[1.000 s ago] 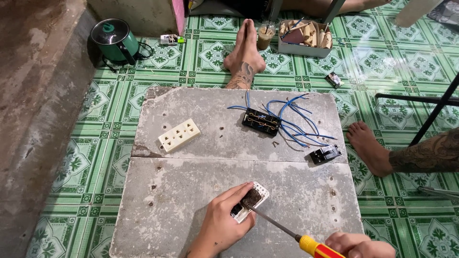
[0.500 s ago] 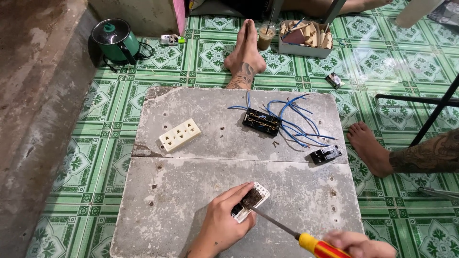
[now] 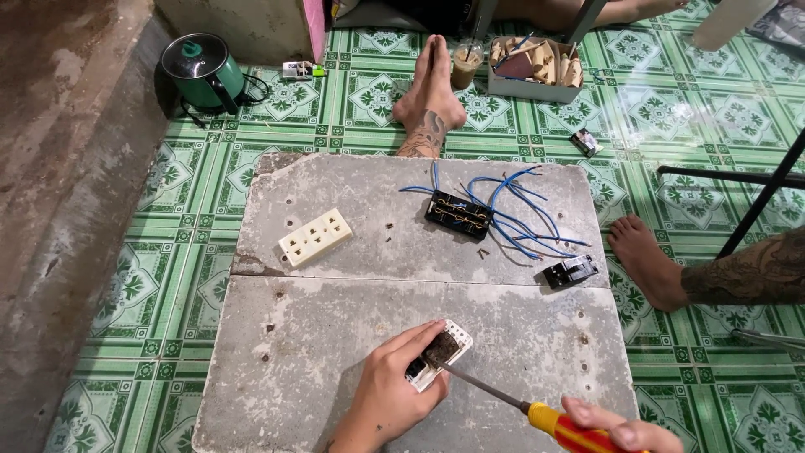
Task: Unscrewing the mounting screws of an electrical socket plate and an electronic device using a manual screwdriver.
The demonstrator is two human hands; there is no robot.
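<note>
Two hands work at the slab's [image 3: 335, 369] near edge. Left hand [image 3: 394, 394] clamps the white socket [image 3: 443, 356] flat against the slab. Right hand [image 3: 625, 432] grips the screwdriver [image 3: 537, 411], tip seated in the socket.

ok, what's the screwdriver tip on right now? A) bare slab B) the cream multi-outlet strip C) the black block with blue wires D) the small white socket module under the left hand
D: the left hand pins the small white socket module to the concrete slab, and the screwdriver held by the right hand has its tip at that module's open back.
</note>
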